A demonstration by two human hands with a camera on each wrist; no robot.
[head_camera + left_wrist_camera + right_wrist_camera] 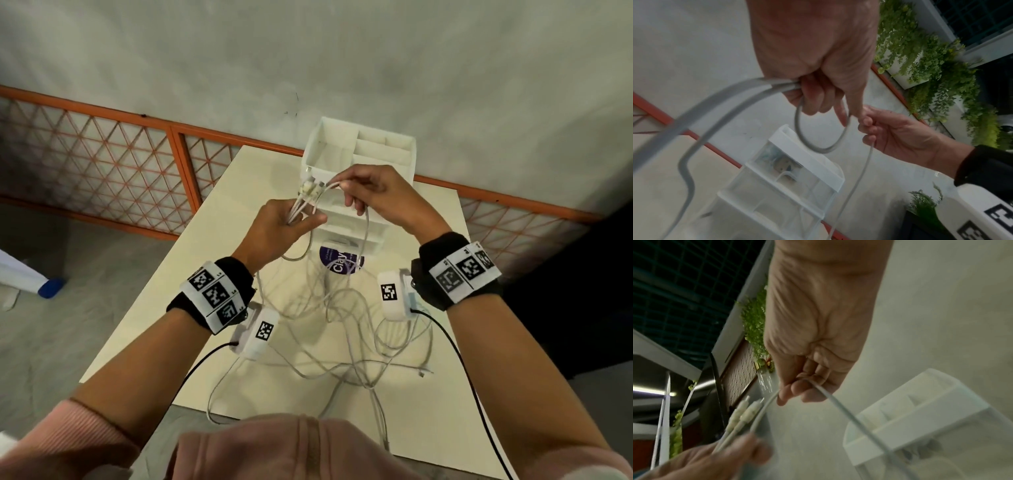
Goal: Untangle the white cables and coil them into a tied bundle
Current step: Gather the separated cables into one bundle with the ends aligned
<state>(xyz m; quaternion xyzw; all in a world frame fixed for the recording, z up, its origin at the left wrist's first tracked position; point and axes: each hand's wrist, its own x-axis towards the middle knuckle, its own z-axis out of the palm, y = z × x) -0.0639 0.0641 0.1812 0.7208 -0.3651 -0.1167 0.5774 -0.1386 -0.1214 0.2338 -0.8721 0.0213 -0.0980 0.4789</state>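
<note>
Mid-frame: left hand (274,229) grips a gathered bunch of white cables (342,322), plug ends up. Right hand (373,195) pinches one strand beside them. Remaining cable sprawls tangled over table (219,205), lower center.

White cables (346,318) loop across my cream desk (219,240), their connector ends a yellowed off-white. The organiser box (359,150) behind is white, and beside it sits a purple round label (340,262) with white lettering. Black bands wrap both my wrists, each carrying white strips (214,296) printed with black square-patterned markers. My sleeves (85,431) are pale pink. An orange fence (102,154) of diamond lattice crosses the grey floor.
</note>
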